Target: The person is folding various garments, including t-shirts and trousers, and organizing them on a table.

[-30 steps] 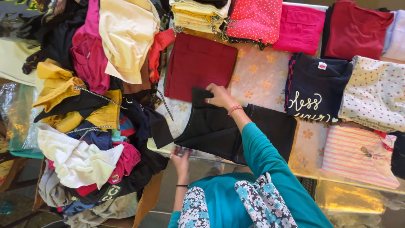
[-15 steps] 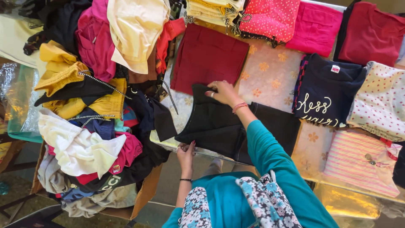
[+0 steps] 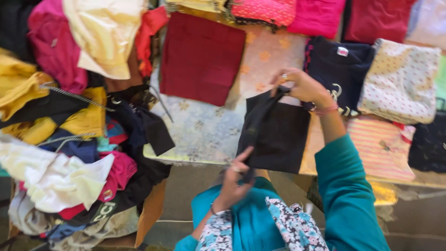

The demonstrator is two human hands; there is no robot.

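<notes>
A black garment is half lifted off the table in front of me, folded into a narrower shape. My right hand, with a ring and a bracelet at the wrist, grips its far top edge. My left hand pinches its near lower corner close to my teal top. Just beyond the black garment lies a flat folded maroon piece on a pale patterned cloth.
A loose heap of mixed clothes in yellow, pink, white and black fills the left side. Folded garments line the far and right side: a navy shirt, a cream dotted piece, a pink striped one, pink and red stacks.
The black garment, earlier spread wide and flat, is now folded over and raised. My right hand has moved right with its top edge; my left hand has closed on the lower corner.
</notes>
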